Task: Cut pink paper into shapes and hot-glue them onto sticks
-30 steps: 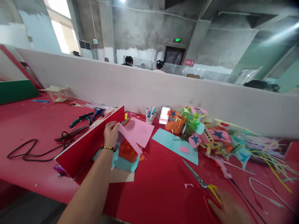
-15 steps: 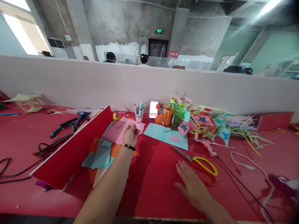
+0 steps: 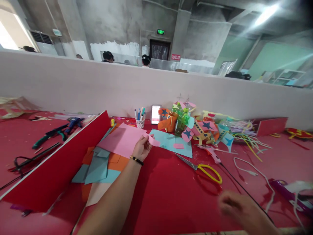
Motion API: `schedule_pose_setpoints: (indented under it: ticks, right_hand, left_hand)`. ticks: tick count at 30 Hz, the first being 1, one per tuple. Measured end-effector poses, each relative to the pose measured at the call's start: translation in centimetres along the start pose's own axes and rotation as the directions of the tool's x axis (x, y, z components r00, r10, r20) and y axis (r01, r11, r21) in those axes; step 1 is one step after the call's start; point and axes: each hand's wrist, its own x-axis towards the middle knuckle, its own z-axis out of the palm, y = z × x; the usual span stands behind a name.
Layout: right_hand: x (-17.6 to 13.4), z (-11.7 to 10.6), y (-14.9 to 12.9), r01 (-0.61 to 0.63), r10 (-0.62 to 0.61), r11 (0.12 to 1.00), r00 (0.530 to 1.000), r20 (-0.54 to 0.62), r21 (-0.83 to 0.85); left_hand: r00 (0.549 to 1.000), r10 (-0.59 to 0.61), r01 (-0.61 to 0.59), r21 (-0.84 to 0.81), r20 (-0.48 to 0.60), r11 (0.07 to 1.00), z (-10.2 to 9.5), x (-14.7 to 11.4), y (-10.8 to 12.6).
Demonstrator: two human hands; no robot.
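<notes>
Left hand (image 3: 142,148) pinches pink paper strip (image 3: 155,142), large pink sheet (image 3: 122,140) just beside; right hand (image 3: 236,205) well apart, blurred, grip unclear, scissors (image 3: 195,166) just beyond

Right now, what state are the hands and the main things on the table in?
Left hand, holding the pink paper strip
Pink paper strip, curved
Right hand, blurred; grip unclear
Scissors, lying on the table, unheld
Pink sheet, lying on a paper pile
Light-blue sheet, lying flat
Pen cup, upright, holding pens
Pink glue gun, lying down
Green bottles, upright
Long red board, standing on edge
</notes>
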Motion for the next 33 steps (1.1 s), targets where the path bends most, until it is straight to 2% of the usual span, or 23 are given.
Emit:
schedule_pose_setpoints:
  ticks: [2,4,6,7,9,11,13,16,18,20,22,25,28,30,31,33]
  right_hand:
    - [4.9,1.2,-3.2,0.131,-0.128,0.990,0.990,-0.050,0.048]
    - [10.0,3.9,-5.9,0.261,-0.251,0.961,0.961,-0.117,0.086]
    - [14.1,7.0,-7.6,0.322,-0.304,0.942,0.938,-0.165,0.094]
    - [15.7,8.4,-7.9,0.318,-0.301,0.940,0.943,-0.141,0.124]
    - [17.7,10.5,-7.8,0.242,-0.252,0.945,0.968,0.017,0.220]
    - [18.6,11.5,-6.9,0.154,-0.197,0.940,0.974,0.117,0.303]
    - [18.8,11.6,-5.7,0.104,-0.174,0.926,0.971,0.166,0.362]
    - [18.9,11.1,-4.1,0.004,-0.086,0.891,0.984,0.159,0.454]
    - [19.2,10.9,-3.4,-0.028,-0.017,0.853,0.996,0.082,0.520]
    - [19.7,10.9,-3.0,-0.009,0.033,0.806,0.999,-0.030,0.591]
    - [20.1,11.0,-2.7,0.029,0.088,0.745,0.986,-0.141,0.667]
    - [20.5,10.7,-2.4,0.077,0.159,0.665,0.957,-0.241,0.743]
    - [20.6,10.0,-2.4,0.114,0.180,0.671,0.933,-0.311,0.733]
    - [20.6,9.6,-2.4,0.129,0.163,0.705,0.927,-0.337,0.697]
    - [20.6,9.3,-2.4,0.130,0.145,0.723,0.932,-0.332,0.679]
    - [20.6,9.0,-2.4,0.116,0.091,0.751,0.957,-0.276,0.650]
  left_hand:
    - [0.998,-0.026,0.025,0.026,0.053,0.999,1.0,-1.3,0.1]
    - [0.996,-0.023,0.018,0.068,0.081,0.998,1.9,-2.5,0.2]
    - [0.993,-0.014,-0.002,0.138,0.118,0.990,2.3,-3.3,0.5]
    - [0.991,-0.007,-0.017,0.174,0.135,0.985,2.2,-3.5,0.6]
    - [0.990,0.026,-0.057,0.226,0.137,0.973,1.6,-3.3,0.9]
    - [0.993,0.081,-0.101,0.254,0.090,0.962,0.4,-2.6,1.2]
    - [0.989,0.147,-0.143,0.290,0.009,0.946,-0.9,-1.7,1.4]
    - [0.964,0.252,-0.204,0.367,-0.086,0.908,-2.5,-0.6,1.5]
    - [0.946,0.302,-0.232,0.398,-0.122,0.888,-3.0,-0.2,1.4]
    - [0.935,0.322,-0.238,0.411,-0.147,0.880,-3.1,-0.1,1.2]
    - [0.930,0.333,-0.240,0.429,-0.157,0.871,-3.1,-0.1,1.0]
    - [0.929,0.341,-0.241,0.463,-0.144,0.853,-3.1,-0.2,0.7]
    - [0.924,0.359,-0.254,0.492,-0.130,0.833,-3.1,-0.1,0.7]
    - [0.891,0.442,-0.314,0.557,-0.106,0.768,-3.1,-0.2,0.9]
    - [0.867,0.493,-0.350,0.615,-0.073,0.707,-2.9,-0.3,1.0]
    - [0.833,0.551,-0.397,0.756,0.057,0.521,-2.4,-0.9,1.2]
